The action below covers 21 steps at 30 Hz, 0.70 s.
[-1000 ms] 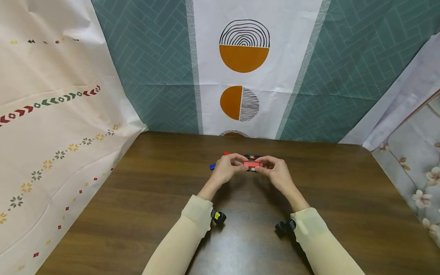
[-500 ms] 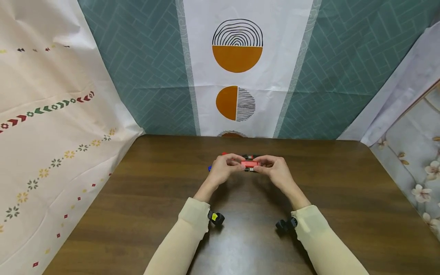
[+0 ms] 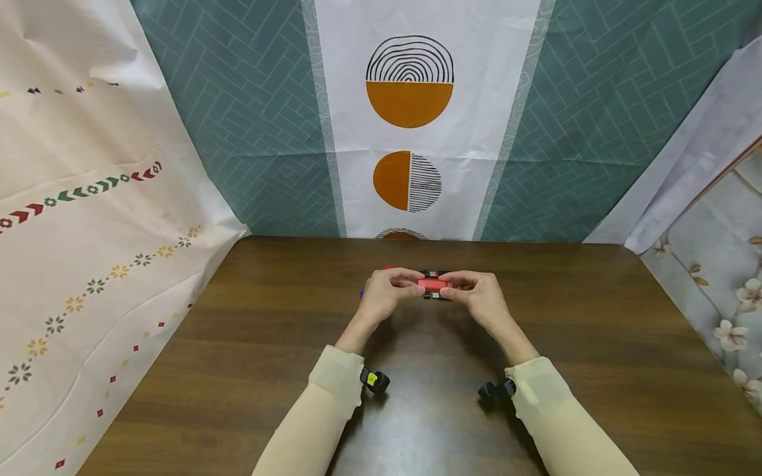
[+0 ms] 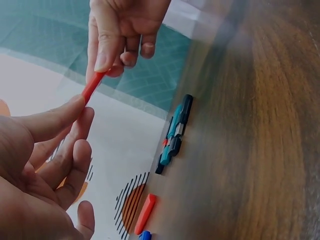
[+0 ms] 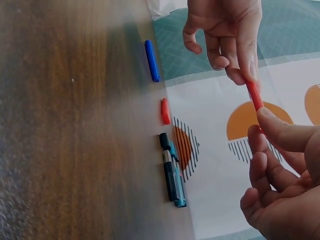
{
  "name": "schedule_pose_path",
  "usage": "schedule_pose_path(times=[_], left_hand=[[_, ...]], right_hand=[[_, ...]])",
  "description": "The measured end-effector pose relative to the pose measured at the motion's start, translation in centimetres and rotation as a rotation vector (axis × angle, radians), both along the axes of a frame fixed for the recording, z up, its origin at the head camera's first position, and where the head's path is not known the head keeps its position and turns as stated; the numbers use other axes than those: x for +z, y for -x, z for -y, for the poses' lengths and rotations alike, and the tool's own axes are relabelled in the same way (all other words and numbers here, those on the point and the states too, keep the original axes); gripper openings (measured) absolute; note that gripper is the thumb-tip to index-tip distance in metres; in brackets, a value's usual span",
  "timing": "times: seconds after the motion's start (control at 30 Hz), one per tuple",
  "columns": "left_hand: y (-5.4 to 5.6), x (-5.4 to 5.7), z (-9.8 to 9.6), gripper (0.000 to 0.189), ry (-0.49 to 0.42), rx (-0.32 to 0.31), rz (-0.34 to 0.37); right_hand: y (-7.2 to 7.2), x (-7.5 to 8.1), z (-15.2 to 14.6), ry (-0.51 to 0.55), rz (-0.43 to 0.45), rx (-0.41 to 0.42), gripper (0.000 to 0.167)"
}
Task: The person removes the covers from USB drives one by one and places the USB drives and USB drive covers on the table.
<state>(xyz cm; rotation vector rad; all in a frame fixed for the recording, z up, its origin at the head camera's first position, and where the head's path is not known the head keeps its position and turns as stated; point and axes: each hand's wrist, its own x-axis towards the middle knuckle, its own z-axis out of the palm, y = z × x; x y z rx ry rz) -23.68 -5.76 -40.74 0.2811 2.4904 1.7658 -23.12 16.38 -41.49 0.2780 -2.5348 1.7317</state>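
A small flat red bar [image 3: 433,284] is held level above the far part of the table. My left hand [image 3: 380,294] pinches its left end between thumb and fingers. On the other end, my right hand [image 3: 483,297] has the same thumb-and-finger pinch. Seen edge-on in the left wrist view, the red bar [image 4: 92,90] looks thin, and both hands' fingertips cover its ends. Its exact kind cannot be told. Beyond the hands lie slim black and teal pieces [image 5: 171,172] with silvery middles, side by side.
A second red piece [image 5: 165,111] and a blue piece [image 5: 152,61] lie on the brown wooden table [image 3: 268,370], left of the black and teal pieces. Patterned cloth [image 3: 268,165] hangs behind the table's far edge. A pale cloth [image 3: 71,297] borders its left side.
The head view has shifted slightly, and the blue piece is now almost hidden behind the left hand. Both hands keep their pinch on the red bar, nearly still.
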Motion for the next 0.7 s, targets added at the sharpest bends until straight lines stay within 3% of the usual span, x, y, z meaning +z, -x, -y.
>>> schedule_pose_path(times=[0.7], left_hand=[[-0.03,0.24,-0.03,0.025,-0.043,-0.006,0.0]], right_hand=[[-0.08,0.46,-0.27,-0.019,0.002,-0.003,0.029]])
